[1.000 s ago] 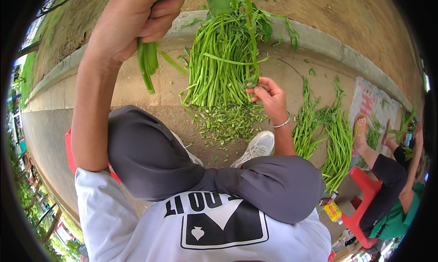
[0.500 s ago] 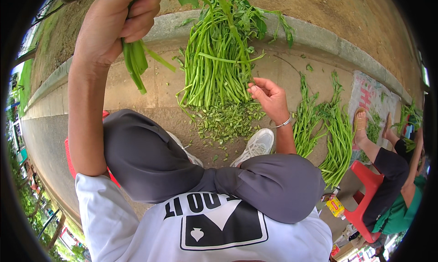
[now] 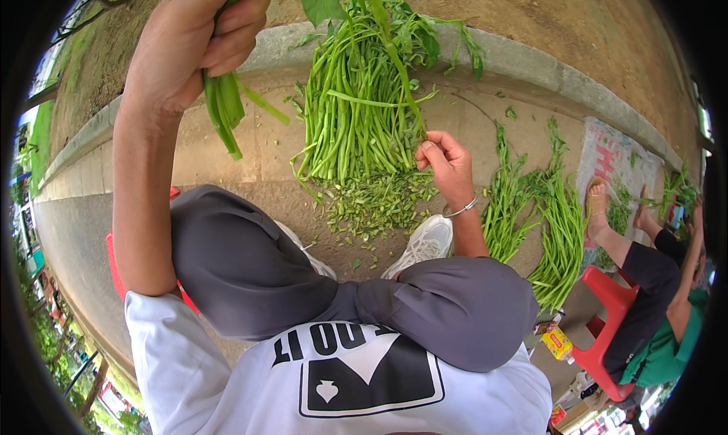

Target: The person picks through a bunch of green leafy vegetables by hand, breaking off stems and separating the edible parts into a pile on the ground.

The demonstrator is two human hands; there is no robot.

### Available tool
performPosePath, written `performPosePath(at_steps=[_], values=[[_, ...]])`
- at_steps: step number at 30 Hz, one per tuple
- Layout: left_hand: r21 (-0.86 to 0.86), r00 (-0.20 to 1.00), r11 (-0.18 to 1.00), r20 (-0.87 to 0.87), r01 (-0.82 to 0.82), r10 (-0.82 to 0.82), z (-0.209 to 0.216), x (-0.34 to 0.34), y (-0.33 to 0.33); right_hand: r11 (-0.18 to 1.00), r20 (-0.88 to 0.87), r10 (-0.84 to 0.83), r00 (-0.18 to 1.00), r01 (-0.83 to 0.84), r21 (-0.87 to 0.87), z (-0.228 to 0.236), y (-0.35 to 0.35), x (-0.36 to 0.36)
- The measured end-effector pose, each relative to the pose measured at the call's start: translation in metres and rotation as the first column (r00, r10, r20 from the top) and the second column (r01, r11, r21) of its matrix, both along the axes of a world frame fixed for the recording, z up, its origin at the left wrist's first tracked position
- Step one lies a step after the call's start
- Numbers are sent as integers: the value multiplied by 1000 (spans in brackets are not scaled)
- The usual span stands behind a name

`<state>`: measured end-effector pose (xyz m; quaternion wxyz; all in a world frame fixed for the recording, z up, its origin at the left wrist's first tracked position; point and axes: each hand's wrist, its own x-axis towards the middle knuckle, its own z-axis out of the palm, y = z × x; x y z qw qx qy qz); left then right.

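My left hand (image 3: 205, 45) is raised at the upper left, its fingers wrapped round a bunch of water spinach stems (image 3: 224, 113) whose cut ends point down. Lower and to the right, my right hand (image 3: 446, 166) pinches the end of one long water spinach stem (image 3: 394, 60). That stem slants down from the top edge, where its upper part leaves the view. Behind it, a large pile of water spinach (image 3: 353, 120) lies on the pavement, leaves toward the curb. Chopped green bits (image 3: 379, 204) are scattered between the pile and my shoes.
Two more water spinach bundles (image 3: 557, 238) lie on the right. Beyond them a person's legs (image 3: 644, 291) show beside a red stool (image 3: 610, 321) and a plastic sheet (image 3: 614, 162). A yellow packet (image 3: 557, 344) sits nearby. A stone curb (image 3: 523, 64) runs across the far side.
My right hand has shifted slightly left and down, and the stem it pinches has moved a little. My left hand keeps its hold on the bunch, almost unmoved.
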<state>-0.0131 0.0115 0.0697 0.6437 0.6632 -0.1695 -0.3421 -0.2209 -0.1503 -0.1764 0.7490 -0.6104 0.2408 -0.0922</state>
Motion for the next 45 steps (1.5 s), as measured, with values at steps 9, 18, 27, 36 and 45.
performPosePath(at_steps=[9,18,27,36,45], values=[[10,997,1000,77,17,-17,-16,2,1,988,-6,-131,991,130,-79,-9,6,0],[93,992,990,57,105,-110,-27,-6,-7,911,-219,331,918,-371,-178,-29,7,-20],[120,996,990,-66,70,-62,-53,-24,-32,584,-43,812,582,-810,55,93,2,13],[142,981,981,-161,129,-105,-90,-44,-50,845,141,522,841,-532,47,94,30,49],[75,983,995,-178,60,-46,-100,-61,-62,935,451,264,852,-342,98,79,38,49]])
